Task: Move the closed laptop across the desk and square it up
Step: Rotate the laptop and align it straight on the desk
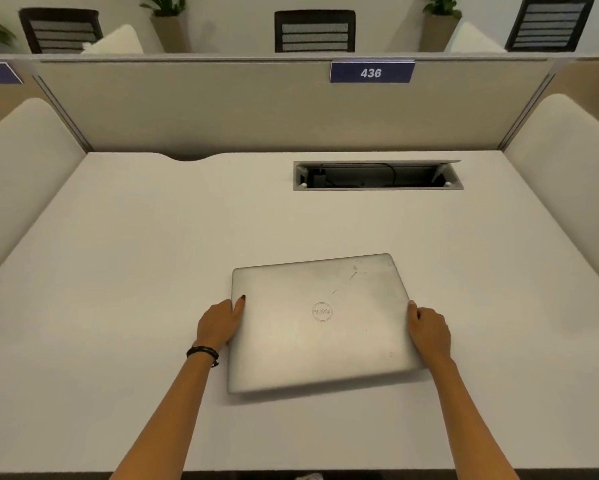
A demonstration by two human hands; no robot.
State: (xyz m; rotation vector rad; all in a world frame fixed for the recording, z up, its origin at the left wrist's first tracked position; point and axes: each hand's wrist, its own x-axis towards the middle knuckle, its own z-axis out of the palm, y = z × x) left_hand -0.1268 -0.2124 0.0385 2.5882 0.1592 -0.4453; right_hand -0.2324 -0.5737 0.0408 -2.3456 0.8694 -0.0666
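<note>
The closed laptop (320, 323) is lying between the two hands, gripped at its opposite side edges. The left hand (220, 325) is clamping the left edge about midway along its length: the thumb (240, 303) is resting on top of the lid, while the remaining fingers are hidden under or behind the edge. The right hand (428, 332) is clamping the right edge at a matching position, with one fingertip showing at the lid's rim and the other fingers curled down along the side. Both hands are closed on the laptop; neither is spread open.

Relative to the grip, the lid with its round logo (322, 311) is spanning the whole gap between the palms. The far edge is extending well beyond the fingertips, and the near edge is reaching back alongside the wrists. The laptop is sitting skewed, its far-right corner turned away from the right hand and its near-left corner lying close beside the left forearm. A dark shadow is showing under the near edge; whether that edge is lifted off the desk (118, 271) cannot be told.

A black bracelet (203, 355) is sitting on the left wrist, just behind the grip. The open cable tray (377, 176) is lying well beyond the right hand.
</note>
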